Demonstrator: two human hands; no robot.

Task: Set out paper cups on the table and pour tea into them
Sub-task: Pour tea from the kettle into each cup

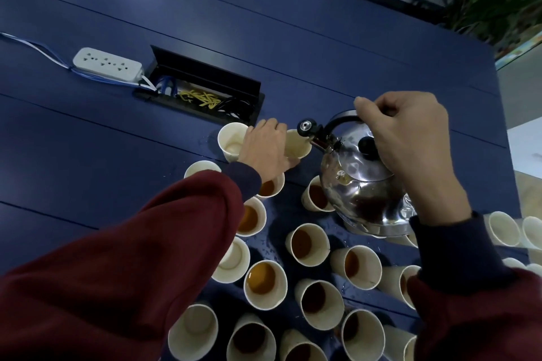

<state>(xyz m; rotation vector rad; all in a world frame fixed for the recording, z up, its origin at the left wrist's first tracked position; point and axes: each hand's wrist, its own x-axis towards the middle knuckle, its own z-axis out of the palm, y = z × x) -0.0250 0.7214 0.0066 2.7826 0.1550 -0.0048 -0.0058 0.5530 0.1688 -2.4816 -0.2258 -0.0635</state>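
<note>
My right hand (pixel 410 138) grips the black handle of a shiny metal kettle (pixel 363 184), which is tilted left with its spout over a paper cup (pixel 299 143). My left hand (pixel 264 149) holds that cup by its side on the blue table (pixel 88 155). An empty paper cup (pixel 230 138) stands just left of it. Several paper cups with brown tea, such as one (pixel 264 281) and another (pixel 306 243), crowd the table near me, mixed with empty ones such as the cup (pixel 193 328).
An open cable box (pixel 202 91) with yellow and blue wires is sunk into the table behind the cups. A white power strip (pixel 107 63) lies to its left. More empty cups (pixel 504 227) stand at the right edge. Water drops lie between the cups. Plants stand beyond the far right corner.
</note>
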